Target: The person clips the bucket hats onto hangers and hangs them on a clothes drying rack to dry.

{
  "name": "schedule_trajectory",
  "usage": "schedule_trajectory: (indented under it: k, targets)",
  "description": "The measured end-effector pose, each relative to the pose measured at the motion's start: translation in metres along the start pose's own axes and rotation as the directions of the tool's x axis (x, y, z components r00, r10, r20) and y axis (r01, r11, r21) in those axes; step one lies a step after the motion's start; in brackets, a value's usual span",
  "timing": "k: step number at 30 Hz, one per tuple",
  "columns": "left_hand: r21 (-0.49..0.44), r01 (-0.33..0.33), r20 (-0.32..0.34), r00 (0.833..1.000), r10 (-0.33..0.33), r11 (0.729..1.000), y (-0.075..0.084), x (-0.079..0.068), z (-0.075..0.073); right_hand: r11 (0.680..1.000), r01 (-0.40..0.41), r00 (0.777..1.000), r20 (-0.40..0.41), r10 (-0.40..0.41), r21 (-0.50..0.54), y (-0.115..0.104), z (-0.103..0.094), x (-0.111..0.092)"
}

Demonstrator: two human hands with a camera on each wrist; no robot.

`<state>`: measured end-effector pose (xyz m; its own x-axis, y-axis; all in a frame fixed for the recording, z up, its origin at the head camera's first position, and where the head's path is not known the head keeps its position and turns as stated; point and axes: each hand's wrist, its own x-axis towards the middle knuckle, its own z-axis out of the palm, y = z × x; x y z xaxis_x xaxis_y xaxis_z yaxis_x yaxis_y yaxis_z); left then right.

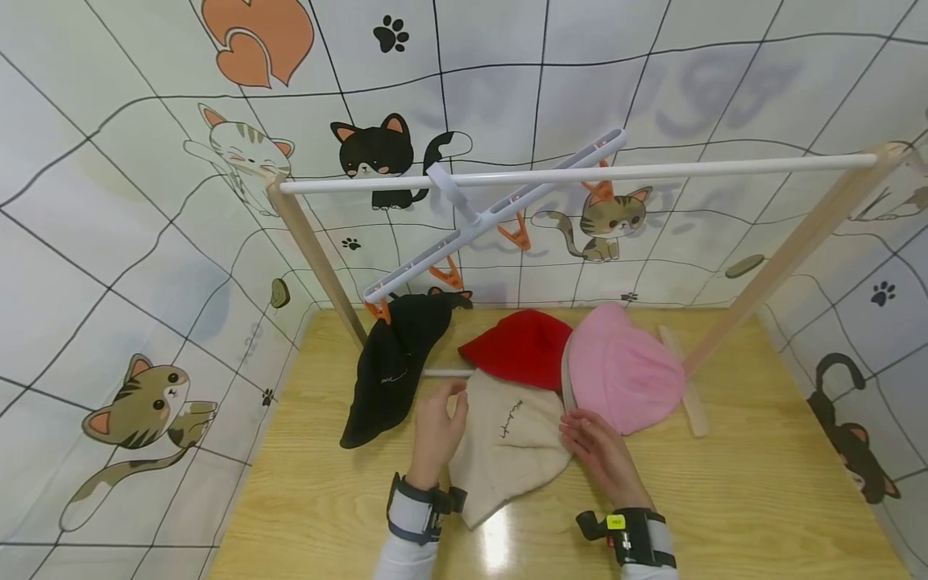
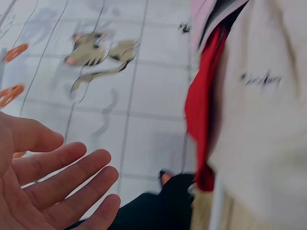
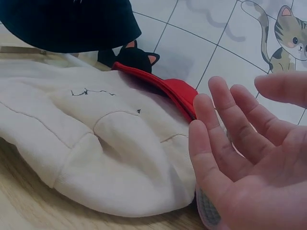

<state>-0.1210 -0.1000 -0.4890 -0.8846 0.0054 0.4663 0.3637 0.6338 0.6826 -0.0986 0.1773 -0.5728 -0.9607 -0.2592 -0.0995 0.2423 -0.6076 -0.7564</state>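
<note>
A cream bucket hat (image 1: 511, 451) with dark stitched lettering lies on the table between the two hands. My left hand (image 1: 438, 431) is over its left edge, palm inward, with fingers relaxed and nothing held. My right hand (image 1: 602, 451) is at the hat's right edge; its fingers (image 3: 225, 129) are loosely spread and empty, and whether they touch the cloth I cannot tell. Behind the cream hat lie a red hat (image 1: 518, 346) and a pink hat (image 1: 623, 370). A black hat (image 1: 395, 362) hangs at the left from an orange clip (image 1: 379, 311) on the hanger.
A white rail (image 1: 580, 173) on wooden posts (image 1: 797, 258) spans the table. From it a pale clip hanger (image 1: 493, 217) hangs at a slant, carrying several orange clips. The wooden table (image 1: 754, 499) meets walls covered in cat-print sheeting (image 1: 464, 97).
</note>
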Motion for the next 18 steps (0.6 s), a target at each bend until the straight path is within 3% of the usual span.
schedule_trajectory:
  k: [3,6,13,18]
  targets:
    - [0.000,0.039,0.079,0.996,-0.039,0.999,0.005,-0.006,0.015,0.999,0.019,1.000,-0.007,-0.019,-0.029,0.000,-0.001,-0.001]
    - [0.029,0.028,0.134,0.991,-0.031,0.999,0.008,-0.013,0.032,0.999,0.033,0.999,-0.015,-0.034,-0.042,-0.001,-0.001,-0.003]
    - [0.140,-0.028,0.288,0.957,-0.014,0.990,0.010,-0.035,0.074,0.998,0.022,0.998,-0.064,-0.026,-0.063,-0.003,-0.003,-0.005]
    - [0.204,-0.109,0.345,0.938,0.033,0.973,0.010,-0.051,0.095,0.997,0.008,0.996,-0.089,-0.015,-0.082,-0.005,-0.005,-0.006]
